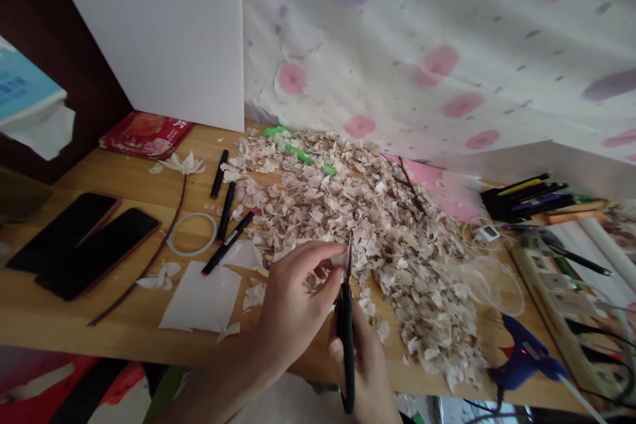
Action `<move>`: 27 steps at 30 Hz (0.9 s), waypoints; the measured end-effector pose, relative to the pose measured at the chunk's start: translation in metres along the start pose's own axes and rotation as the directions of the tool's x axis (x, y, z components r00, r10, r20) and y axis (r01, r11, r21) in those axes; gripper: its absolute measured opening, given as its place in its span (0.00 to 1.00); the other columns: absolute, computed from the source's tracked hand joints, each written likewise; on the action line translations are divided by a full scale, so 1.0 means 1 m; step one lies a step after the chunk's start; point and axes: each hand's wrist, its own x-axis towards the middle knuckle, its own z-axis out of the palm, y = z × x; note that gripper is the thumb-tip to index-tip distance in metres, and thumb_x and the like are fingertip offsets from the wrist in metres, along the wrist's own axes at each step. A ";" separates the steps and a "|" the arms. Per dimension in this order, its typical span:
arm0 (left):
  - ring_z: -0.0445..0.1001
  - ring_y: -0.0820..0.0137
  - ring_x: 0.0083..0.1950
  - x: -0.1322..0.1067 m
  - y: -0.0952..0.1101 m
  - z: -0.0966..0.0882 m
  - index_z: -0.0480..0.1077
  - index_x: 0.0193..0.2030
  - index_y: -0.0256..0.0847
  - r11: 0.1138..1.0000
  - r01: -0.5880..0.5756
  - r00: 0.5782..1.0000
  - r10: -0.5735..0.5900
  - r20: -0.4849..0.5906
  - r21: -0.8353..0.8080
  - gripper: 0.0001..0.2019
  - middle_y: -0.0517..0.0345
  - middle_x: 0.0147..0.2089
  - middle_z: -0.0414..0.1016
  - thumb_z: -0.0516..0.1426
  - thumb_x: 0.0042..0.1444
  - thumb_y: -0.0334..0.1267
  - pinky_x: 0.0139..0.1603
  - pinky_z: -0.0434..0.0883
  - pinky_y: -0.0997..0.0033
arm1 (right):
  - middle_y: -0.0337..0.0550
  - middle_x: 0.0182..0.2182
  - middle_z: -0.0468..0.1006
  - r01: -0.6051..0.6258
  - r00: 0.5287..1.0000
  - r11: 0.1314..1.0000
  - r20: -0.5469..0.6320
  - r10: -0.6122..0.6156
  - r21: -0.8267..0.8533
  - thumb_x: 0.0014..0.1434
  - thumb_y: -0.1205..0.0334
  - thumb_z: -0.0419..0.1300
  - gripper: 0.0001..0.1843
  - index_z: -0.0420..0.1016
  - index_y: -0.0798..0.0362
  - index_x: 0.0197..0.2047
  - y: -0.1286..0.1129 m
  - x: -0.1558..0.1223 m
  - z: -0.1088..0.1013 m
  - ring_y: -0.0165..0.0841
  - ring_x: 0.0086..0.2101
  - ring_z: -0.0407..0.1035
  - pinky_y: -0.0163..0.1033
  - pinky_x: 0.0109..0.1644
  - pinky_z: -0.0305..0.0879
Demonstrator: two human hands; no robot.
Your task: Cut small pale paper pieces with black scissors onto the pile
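Note:
My right hand [370,361] is wrapped round a pair of black-handled scissors [346,338], their narrow blades pointing away from me. Beside the blades, my left hand [295,295] pinches a small pale piece [340,258] between thumb and fingers; most of it is hidden. Beyond both hands spreads a wide heap of dry, whitish petal-like scraps [358,212]. Left of my left hand lies a white paper sheet [201,298] with a torn-looking edge. A brown twig [161,245] bears a white flower [183,164] at its top and loose white petals [159,276] beside it.
Two dark phones [99,252], a white ring [171,238] and several black markers [227,212] lie to the left. A red packet [144,134] sits behind. At right are a blue glue gun [527,354], a power strip [556,305] and a pen holder [501,204].

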 end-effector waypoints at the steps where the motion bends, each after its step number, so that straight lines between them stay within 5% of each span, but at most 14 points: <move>1: 0.79 0.72 0.36 0.000 0.000 0.000 0.77 0.44 0.40 1.000 0.003 1.000 -0.003 0.001 -0.001 0.12 0.55 0.43 0.83 0.59 0.55 0.24 0.38 0.77 0.75 | 0.43 0.35 0.75 0.001 1.000 1.000 -0.002 -0.001 -0.015 0.61 0.36 0.57 0.33 0.71 0.52 0.58 0.001 0.000 -0.001 0.39 0.34 0.68 0.39 0.40 0.65; 9: 0.79 0.72 0.37 -0.002 0.001 -0.003 0.77 0.44 0.39 0.999 0.037 0.999 -0.037 0.037 0.002 0.11 0.53 0.44 0.82 0.58 0.56 0.26 0.39 0.76 0.73 | 0.44 0.39 0.76 0.104 0.994 0.989 0.045 -0.100 -0.110 0.64 0.42 0.57 0.28 0.68 0.49 0.61 0.015 0.001 -0.008 0.40 0.37 0.71 0.39 0.42 0.68; 20: 0.80 0.70 0.41 -0.001 0.001 -0.004 0.78 0.42 0.37 0.997 0.083 0.995 -0.082 0.065 -0.010 0.08 0.53 0.44 0.82 0.58 0.59 0.29 0.41 0.75 0.74 | 0.37 0.30 0.72 0.124 0.991 0.983 0.063 -0.117 -0.135 0.64 0.44 0.58 0.22 0.71 0.48 0.54 0.007 0.001 -0.014 0.34 0.29 0.66 0.34 0.34 0.63; 27: 0.79 0.74 0.37 -0.004 0.000 -0.009 0.77 0.40 0.40 0.993 0.114 0.992 -0.112 0.055 -0.029 0.08 0.60 0.39 0.83 0.58 0.57 0.28 0.39 0.74 0.78 | 0.38 0.30 0.72 0.089 0.992 0.985 0.101 -0.074 -0.150 0.61 0.39 0.59 0.27 0.70 0.51 0.53 0.012 -0.003 -0.019 0.35 0.29 0.66 0.35 0.33 0.62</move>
